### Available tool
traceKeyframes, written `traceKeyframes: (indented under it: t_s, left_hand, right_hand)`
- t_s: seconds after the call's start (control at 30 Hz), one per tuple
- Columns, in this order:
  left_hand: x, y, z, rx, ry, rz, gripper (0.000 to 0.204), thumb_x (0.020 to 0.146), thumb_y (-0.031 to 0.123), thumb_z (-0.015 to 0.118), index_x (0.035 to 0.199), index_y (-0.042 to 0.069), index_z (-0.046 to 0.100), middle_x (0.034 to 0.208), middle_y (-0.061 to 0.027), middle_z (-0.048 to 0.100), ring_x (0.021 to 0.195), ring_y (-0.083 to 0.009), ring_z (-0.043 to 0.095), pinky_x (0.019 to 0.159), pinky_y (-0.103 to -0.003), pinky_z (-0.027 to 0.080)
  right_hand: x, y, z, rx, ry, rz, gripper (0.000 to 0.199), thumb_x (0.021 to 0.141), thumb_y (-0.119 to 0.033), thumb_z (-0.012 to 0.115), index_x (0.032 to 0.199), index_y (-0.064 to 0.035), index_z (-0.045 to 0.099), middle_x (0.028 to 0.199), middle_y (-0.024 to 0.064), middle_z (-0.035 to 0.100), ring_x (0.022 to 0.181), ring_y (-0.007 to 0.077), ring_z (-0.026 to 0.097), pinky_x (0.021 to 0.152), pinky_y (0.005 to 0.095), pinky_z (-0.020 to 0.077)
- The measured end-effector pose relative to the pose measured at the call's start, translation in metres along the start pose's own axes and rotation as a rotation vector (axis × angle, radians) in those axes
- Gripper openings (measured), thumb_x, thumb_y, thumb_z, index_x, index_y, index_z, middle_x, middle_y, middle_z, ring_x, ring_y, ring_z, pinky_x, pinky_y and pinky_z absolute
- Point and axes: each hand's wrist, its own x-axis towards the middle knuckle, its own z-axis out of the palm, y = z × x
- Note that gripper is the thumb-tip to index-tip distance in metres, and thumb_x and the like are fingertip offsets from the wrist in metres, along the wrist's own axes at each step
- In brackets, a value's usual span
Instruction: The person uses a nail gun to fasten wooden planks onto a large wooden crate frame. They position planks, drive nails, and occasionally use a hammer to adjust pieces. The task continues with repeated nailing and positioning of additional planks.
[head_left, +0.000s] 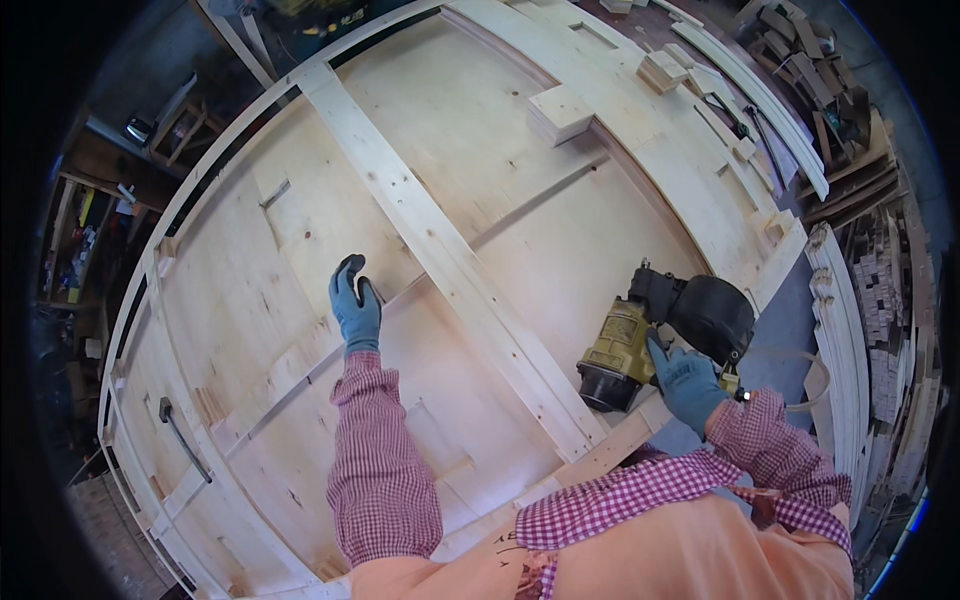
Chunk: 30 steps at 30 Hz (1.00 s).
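Two gloved hands work on a plywood panel [520, 210]: left hand [356, 308] rests flat, open, at centre; right hand [688, 382] grips the nail gun [650, 335]. Scrap wood [880, 280] is piled at right.

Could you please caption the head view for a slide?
Gloved left hand presses on a plywood panel beside a batten; right hand holds a nail gun.

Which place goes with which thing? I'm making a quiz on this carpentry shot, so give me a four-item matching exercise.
Things:
1. left hand
2. nail gun
3. small wood block
4. dark metal handle

Places:
A. lying on the panel's lower left
B. gripped in the right hand
C. flat on the plywood panel beside the long batten
D. resting on the panel's far side

Pairs: 1-C, 2-B, 3-D, 4-A
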Motion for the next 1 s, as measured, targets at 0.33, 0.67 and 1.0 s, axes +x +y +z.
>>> traceKeyframes:
  t_s: [0.33, 0.67, 1.0]
  left_hand:
    - [-0.162, 0.127, -0.049, -0.231, -0.480, -0.098, 0.042, 0.082, -0.010, 0.055, 0.123, -0.002, 0.050, 0.121, -0.0148, 0.055, 0.110, -0.0236, 0.058, 0.094, -0.032, 0.046]
    - [-0.224, 0.257, -0.024, -0.161, -0.395, -0.236, 0.036, 0.083, -0.008, 0.055, 0.118, 0.000, 0.057, 0.123, -0.0144, 0.055, 0.114, -0.0260, 0.055, 0.096, -0.033, 0.044]
    - [-0.271, 0.409, 0.168, 0.293, -0.763, 0.107, 0.063, 0.083, 0.026, 0.063, 0.137, 0.002, 0.039, 0.137, -0.0203, 0.043, 0.127, -0.0393, 0.037, 0.106, -0.047, 0.028]
  right_hand:
    - [-0.001, 0.089, -0.093, 0.314, -0.014, -0.150, 0.071, 0.065, -0.024, 0.064, 0.129, -0.0016, 0.044, 0.092, 0.0224, 0.064, 0.085, 0.0347, 0.064, 0.077, 0.0377, 0.0497]
    - [-0.132, 0.198, -0.065, 1.625, 0.148, -0.069, 0.050, 0.068, -0.007, 0.064, 0.116, 0.0034, 0.054, 0.088, 0.0067, 0.062, 0.081, 0.0162, 0.060, 0.071, 0.0284, 0.0502]
    - [-0.245, 0.350, 0.125, 1.878, 0.101, 0.270, 0.060, 0.066, -0.014, 0.065, 0.122, -0.0010, 0.047, 0.099, 0.0094, 0.060, 0.077, 0.0197, 0.062, 0.067, 0.0300, 0.0524]
